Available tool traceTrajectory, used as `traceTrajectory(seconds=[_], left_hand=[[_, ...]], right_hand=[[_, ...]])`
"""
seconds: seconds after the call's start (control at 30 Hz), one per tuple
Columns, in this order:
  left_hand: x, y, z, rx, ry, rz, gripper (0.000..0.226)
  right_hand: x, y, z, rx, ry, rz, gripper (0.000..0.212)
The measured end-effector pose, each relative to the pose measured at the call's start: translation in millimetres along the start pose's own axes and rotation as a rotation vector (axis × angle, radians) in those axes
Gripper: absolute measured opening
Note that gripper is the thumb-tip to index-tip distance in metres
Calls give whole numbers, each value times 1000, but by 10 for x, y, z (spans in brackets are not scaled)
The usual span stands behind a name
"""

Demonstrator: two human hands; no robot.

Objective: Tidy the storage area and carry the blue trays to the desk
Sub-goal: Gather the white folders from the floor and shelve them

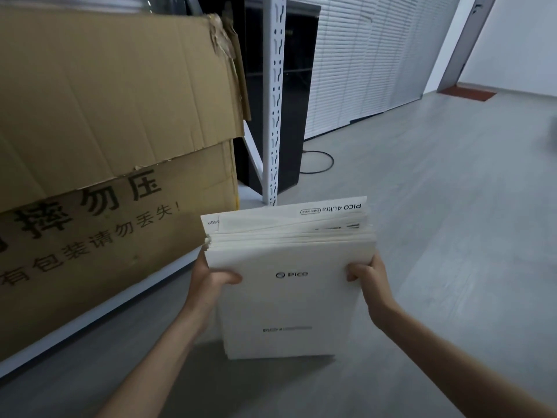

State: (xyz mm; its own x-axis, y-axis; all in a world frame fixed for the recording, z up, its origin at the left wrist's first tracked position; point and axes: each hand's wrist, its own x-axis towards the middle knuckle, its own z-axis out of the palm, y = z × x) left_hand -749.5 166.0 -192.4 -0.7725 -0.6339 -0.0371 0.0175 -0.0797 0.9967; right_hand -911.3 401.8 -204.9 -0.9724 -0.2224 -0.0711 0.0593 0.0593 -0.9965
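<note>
In the head view, both forearms were extended forward and slightly inward from the bottom of the frame, wrists level, with the left hand (211, 278) and right hand (365, 273) set apart at opposite side edges of a stack of white flat PICO cartons (289, 300).

The stack was held over the grey floor (437, 212), just in front of a white slotted shelf post (275, 101) and to the right of a large cardboard box (105, 140) resting on the white shelf board (90, 324). Its long axis ran away from the person toward the post. The top face was turned upward, and the far end was fanned into loose sheets.

Each hand was clamped on the stack, with the thumb pressed onto the top face. The fingers were hidden beneath and were presumably curled under the edges. Whether the near end touched the floor could not be told.
</note>
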Motion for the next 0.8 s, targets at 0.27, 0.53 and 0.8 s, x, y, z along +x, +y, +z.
traceTrajectory(seconds=[0.27, 0.53, 0.8], left_hand=[[93, -44, -80, 1, -68, 25, 67], [184, -71, -108, 16, -130, 69, 73], [204, -64, -86, 29, -140, 70, 64]], right_hand=[[25, -28, -41, 19, 4, -67, 42], [176, -423, 57, 100, 48, -238, 45], [420, -369, 200, 137, 175, -7, 20]])
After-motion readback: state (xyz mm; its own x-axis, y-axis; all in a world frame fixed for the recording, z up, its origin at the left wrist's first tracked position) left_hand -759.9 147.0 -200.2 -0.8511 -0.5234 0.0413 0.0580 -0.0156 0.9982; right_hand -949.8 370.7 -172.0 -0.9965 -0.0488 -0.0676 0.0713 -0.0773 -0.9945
